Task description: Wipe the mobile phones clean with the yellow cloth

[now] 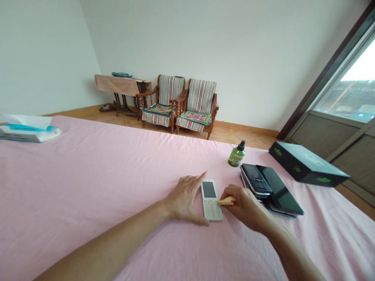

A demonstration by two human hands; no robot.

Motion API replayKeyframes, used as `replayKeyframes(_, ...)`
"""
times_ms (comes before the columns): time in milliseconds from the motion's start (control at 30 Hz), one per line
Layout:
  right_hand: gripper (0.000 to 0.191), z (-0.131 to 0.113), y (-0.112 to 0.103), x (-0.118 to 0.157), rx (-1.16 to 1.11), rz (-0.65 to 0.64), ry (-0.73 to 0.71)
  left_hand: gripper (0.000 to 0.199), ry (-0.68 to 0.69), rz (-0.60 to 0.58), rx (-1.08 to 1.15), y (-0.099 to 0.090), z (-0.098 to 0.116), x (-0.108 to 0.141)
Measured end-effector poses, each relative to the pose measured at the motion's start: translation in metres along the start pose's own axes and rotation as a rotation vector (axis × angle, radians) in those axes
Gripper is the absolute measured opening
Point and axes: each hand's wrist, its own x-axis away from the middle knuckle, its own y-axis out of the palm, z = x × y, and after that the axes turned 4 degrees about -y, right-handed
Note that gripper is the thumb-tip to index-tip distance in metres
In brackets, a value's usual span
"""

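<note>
- Right under me, my left hand bracket the white keypad phone, which lies flat on the pink bedsheet with its screen end pointing away from me; my thumb and fingers are spread well apart, touching it near its top and bottom corners, probably pinning it so it can't skate on the soft cloth
- My right hand comes in from the other side, its fingers pinched together on a small yellow wedge (sponge or folded cloth, too small to call), with the tip at the keypad's right edge
- Just past that, a black keypad phone and a black touchscreen phone overlap on a low stack of devices, seemingly set aside to leave room around my hands
- Beyond them, a green pump bottle stands upright, with a black box lettered in green farther right, near the bedsheet's edge
- Way over on the left sits a packet of wipes
- Farther off, across the tiled floor, two wooden armchairs with striped covers stand side by side against the wall, next to a cloth-draped treadle sewing table, and a large window fills the right
</note>
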Motion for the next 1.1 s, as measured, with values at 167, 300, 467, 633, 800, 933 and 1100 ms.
replayKeyframes(167,0.014,-0.008,-0.003,0.004,-0.091,-0.072,0.009,0.133,0.003,-0.002,0.006,0.001,-0.001,0.000)
replayKeyframes(300,0.018,-0.004,0.003,0.004,-0.118,-0.109,-0.006,0.132,0.006,0.007,0.014,0.001,-0.001,0.000)
replayKeyframes(467,0.020,0.002,0.011,0.003,-0.076,-0.076,-0.016,0.133,0.012,0.011,0.018,0.001,-0.001,0.000)
replayKeyframes(633,0.023,-0.003,0.014,0.003,-0.041,-0.053,-0.059,0.133,0.014,0.013,0.016,0.002,-0.002,0.000)
replayKeyframes(800,0.028,-0.012,0.018,-0.001,-0.010,-0.065,-0.060,0.135,0.010,0.009,0.021,0.001,-0.001,0.000)
replayKeyframes(933,0.028,-0.016,0.022,-0.003,-0.013,-0.068,-0.085,0.137,0.013,0.009,0.018,0.001,-0.001,0.000)
replayKeyframes(1100,0.027,-0.018,0.028,-0.005,-0.041,-0.072,-0.117,0.136,0.017,0.030,0.014,0.003,0.000,0.000)
